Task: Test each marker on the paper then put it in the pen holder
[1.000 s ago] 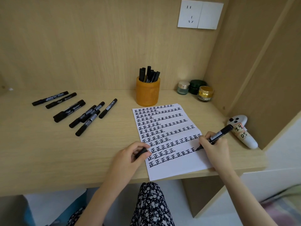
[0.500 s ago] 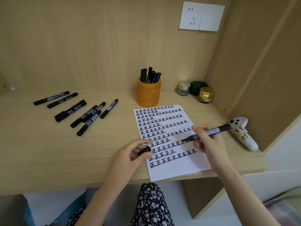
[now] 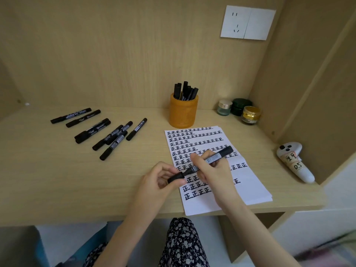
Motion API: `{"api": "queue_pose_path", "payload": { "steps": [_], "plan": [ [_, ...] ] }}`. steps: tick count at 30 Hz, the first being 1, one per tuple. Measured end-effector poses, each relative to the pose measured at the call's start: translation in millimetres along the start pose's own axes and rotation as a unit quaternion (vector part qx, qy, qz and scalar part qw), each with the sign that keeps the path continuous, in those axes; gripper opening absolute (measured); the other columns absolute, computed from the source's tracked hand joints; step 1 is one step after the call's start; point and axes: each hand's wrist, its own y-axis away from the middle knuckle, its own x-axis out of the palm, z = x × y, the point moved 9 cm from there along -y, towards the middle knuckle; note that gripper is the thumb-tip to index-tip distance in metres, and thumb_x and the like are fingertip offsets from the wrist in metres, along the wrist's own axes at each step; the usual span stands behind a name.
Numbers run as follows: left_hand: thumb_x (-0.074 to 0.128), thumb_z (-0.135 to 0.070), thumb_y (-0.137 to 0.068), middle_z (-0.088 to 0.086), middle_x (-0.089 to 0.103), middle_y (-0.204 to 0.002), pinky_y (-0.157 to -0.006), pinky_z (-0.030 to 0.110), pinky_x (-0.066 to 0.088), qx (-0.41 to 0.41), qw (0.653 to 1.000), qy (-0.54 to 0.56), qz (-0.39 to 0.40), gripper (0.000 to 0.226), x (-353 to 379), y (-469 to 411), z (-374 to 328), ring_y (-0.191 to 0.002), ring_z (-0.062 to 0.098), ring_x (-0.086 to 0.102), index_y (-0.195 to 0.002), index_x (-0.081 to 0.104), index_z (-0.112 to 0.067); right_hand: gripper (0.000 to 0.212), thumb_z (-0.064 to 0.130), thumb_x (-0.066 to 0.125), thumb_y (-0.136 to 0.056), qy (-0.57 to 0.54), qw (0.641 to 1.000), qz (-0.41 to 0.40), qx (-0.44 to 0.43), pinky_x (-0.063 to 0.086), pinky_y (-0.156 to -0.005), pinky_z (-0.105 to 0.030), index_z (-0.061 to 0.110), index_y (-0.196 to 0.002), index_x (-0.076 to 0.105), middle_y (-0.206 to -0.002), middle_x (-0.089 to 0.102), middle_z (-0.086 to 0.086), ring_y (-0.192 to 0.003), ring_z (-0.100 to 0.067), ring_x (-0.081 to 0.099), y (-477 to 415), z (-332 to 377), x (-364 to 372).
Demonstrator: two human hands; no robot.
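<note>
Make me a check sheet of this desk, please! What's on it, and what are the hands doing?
Surface: light wooden desk, fitted into a wood-panelled nook.
Job's things: sheet of paper filled with rows of black test marks; orange pen holder behind it with black markers standing inside; loose markers lying capped on the left side.
Clutter: three small jars in the back right corner; white controller with handwritten labels by the right wall.
Grippers: left hand pinches a cap; right hand holds a marker, its tip at the cap's opening, above the paper.
Cables: nothing seen.
Surroundings: white wall socket on the back panel.
</note>
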Motion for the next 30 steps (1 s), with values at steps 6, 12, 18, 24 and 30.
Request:
{"api": "queue_pose_path", "payload": {
  "steps": [6,12,18,24,30],
  "plan": [
    [0.077,-0.019,-0.068,-0.017,0.07,-0.084,-0.074,0.011,0.05,0.02,0.999,0.04,-0.023,0.017,-0.2,4.3,-8.1,-0.078,-0.002,0.065,-0.078,0.063,-0.017,0.038,0.007,0.066,-0.087,0.004,1.0,-0.001,-0.005,0.028,-0.043,-0.021,0.015,-0.058,0.043,-0.041,0.036,0.007,-0.038,-0.01,0.029,3.2,-9.1,12.8],
    [0.079,-0.016,-0.066,-0.018,0.071,-0.081,-0.069,0.005,0.046,0.013,0.997,0.054,-0.047,0.014,-2.4,7.4,-5.3,-0.075,-0.005,0.065,-0.074,0.066,-0.014,0.037,0.004,0.064,-0.086,0.017,1.0,0.002,-0.013,0.029,-0.048,-0.024,0.014,-0.058,0.042,-0.044,0.035,0.007,-0.043,-0.011,0.031,2.1,-13.6,18.1],
    [0.079,-0.013,-0.067,-0.015,0.072,-0.075,-0.067,0.005,0.046,0.023,0.997,0.057,-0.054,0.014,-2.7,4.7,-10.2,-0.071,-0.006,0.065,-0.073,0.067,-0.014,0.037,0.005,0.064,-0.087,0.012,1.0,0.013,0.003,0.029,-0.044,-0.02,0.013,-0.059,0.041,-0.043,0.036,0.006,-0.041,-0.009,0.032,-1.2,-12.4,18.5],
    [0.074,-0.021,-0.074,-0.017,0.07,-0.08,-0.073,0.019,0.053,0.02,0.999,0.013,-0.04,0.011,-7.5,-7.2,-14.6,-0.076,-0.003,0.064,-0.08,0.065,-0.022,0.038,0.042,0.068,-0.077,-0.015,0.996,0.041,0.079,0.023,-0.041,-0.017,0.01,-0.072,0.049,-0.046,0.03,0.005,-0.041,-0.009,0.025,-5.8,-12.9,18.4],
    [0.068,-0.027,-0.078,-0.018,0.066,-0.081,-0.067,0.008,0.048,0.025,0.996,-0.061,-0.053,0.009,-27.0,-20.0,-14.0,-0.077,-0.008,0.06,-0.086,0.063,-0.028,0.031,0.047,0.065,-0.082,0.206,0.972,-0.087,-0.067,0.04,-0.065,-0.021,0.028,-0.105,0.058,-0.073,0.048,0.001,-0.068,-0.007,0.047,-21.5,19.6,-24.5]
  ]
}}
